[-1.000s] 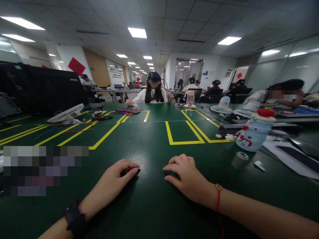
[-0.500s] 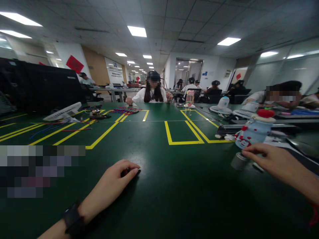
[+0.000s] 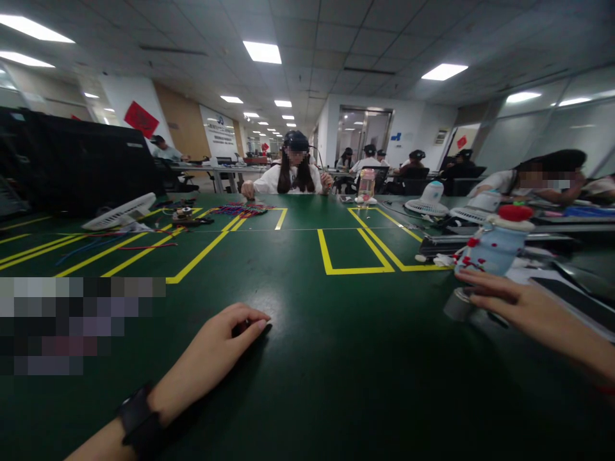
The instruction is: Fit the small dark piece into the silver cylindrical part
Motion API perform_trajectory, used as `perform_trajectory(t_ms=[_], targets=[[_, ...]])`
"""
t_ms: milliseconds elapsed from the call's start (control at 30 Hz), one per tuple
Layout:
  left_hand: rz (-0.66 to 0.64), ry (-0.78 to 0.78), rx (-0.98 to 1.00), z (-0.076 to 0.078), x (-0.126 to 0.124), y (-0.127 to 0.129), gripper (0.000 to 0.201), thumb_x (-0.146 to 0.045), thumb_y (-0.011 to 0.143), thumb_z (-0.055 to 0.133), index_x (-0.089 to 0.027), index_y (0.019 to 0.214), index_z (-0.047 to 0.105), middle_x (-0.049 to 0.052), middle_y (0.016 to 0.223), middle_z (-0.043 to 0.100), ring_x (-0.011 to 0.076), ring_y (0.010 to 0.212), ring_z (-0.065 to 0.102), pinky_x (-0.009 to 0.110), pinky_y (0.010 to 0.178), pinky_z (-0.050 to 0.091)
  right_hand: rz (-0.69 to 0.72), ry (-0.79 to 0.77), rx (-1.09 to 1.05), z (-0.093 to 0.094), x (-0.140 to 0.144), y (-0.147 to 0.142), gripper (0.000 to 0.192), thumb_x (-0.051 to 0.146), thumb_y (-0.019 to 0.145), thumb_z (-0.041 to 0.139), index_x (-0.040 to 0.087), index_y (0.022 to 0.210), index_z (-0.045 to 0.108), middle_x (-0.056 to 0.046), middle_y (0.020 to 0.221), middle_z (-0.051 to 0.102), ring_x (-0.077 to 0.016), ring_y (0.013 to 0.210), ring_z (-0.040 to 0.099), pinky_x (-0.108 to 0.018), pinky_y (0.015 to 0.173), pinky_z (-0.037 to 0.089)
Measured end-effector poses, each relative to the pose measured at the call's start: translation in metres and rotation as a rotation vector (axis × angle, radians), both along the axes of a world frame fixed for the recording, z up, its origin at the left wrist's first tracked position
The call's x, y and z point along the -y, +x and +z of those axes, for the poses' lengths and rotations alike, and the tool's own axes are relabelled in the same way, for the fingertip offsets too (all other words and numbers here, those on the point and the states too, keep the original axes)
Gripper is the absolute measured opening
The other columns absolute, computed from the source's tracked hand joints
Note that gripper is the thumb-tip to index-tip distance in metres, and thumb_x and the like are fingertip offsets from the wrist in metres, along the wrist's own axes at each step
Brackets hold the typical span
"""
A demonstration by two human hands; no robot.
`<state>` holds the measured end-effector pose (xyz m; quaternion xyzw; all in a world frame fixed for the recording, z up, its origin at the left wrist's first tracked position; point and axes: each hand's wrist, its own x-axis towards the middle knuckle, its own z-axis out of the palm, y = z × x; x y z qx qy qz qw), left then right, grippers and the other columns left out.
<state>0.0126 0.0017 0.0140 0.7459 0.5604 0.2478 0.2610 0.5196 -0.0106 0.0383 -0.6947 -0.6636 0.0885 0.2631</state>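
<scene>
On the green table rests my left hand [image 3: 233,334], with a black band on the wrist. Its thumb and index finger are pressed together; a tiny dark sliver shows at the tips, too small to name. Over to the right, my right hand [image 3: 504,299] has its fingers stretched out and apart. They are just above and beside a small grey cylinder [image 3: 459,306] standing on the table; whether they touch it I cannot tell. Right behind that hand stands a light blue bottle [image 3: 497,243] with a red top.
Coloured wires [image 3: 245,210] and a white fan [image 3: 120,212] lie at the left, near a black case [image 3: 81,166]. Yellow tape [image 3: 360,271] marks the table. A person [image 3: 295,169] sits opposite by a pink clear bottle [image 3: 366,186]. More fans [image 3: 427,200] stand at the right.
My right hand's fingers have come apart from a pinch at the cylinder's top and spread out. My left hand has stayed in place. The view has tilted slightly.
</scene>
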Motion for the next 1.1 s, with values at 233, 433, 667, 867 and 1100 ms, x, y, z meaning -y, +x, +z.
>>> perform_trajectory(t_ms=[233,433,667,867,1100], targets=[[0.005,0.021,-0.015,0.0,0.003,0.002,0.033,-0.048,0.088,0.049,-0.026,0.1,0.069,0.003,0.101,0.066,0.0228,0.091,0.062,0.035,0.081,0.048,-0.001,-0.014,0.041,-0.002,0.002,-0.048,0.056,0.056,0.076,0.058,0.026,0.124,0.06,-0.01,0.102,0.07,-0.0267,0.081,0.067,-0.041,0.068,0.054],[-0.004,0.041,-0.03,-0.002,0.002,0.003,0.032,-0.047,0.089,0.048,-0.025,0.099,0.069,0.004,0.101,0.065,0.0229,0.091,0.061,0.036,0.082,0.047,0.517,0.07,-0.043,0.015,-0.006,-0.18,0.042,0.039,0.085,0.056,0.026,0.125,0.057,-0.004,0.124,0.06,-0.0198,0.112,0.057,-0.038,0.099,0.045],[-0.019,0.103,-0.026,0.006,0.005,0.019,0.026,-0.04,0.09,0.05,-0.025,0.099,0.069,0.003,0.098,0.066,0.0218,0.088,0.061,0.035,0.079,0.048,0.605,0.043,-0.335,-0.019,-0.009,-0.231,0.063,0.027,0.077,0.066,0.023,0.135,0.042,-0.006,0.119,0.062,-0.0159,0.106,0.059,-0.035,0.096,0.048],[-0.13,0.288,0.091,0.027,0.002,0.082,0.02,-0.031,0.089,0.054,-0.027,0.099,0.071,0.002,0.096,0.064,0.019,0.088,0.06,0.032,0.079,0.047,0.53,-0.026,-0.558,-0.031,-0.008,-0.228,0.055,0.022,0.073,0.071,0.02,0.121,0.044,-0.005,0.111,0.063,-0.0143,0.099,0.062,-0.032,0.09,0.051],[-0.098,0.325,0.167,0.039,-0.005,0.097,0.018,-0.029,0.088,0.056,-0.022,0.085,0.073,0.003,0.088,0.061,0.0183,0.084,0.058,0.031,0.075,0.046,0.58,-0.012,-0.538,-0.026,-0.006,-0.23,0.048,0.022,0.075,0.069,0.02,0.118,0.048,-0.005,0.113,0.062,-0.0155,0.1,0.061,-0.034,0.09,0.051]])
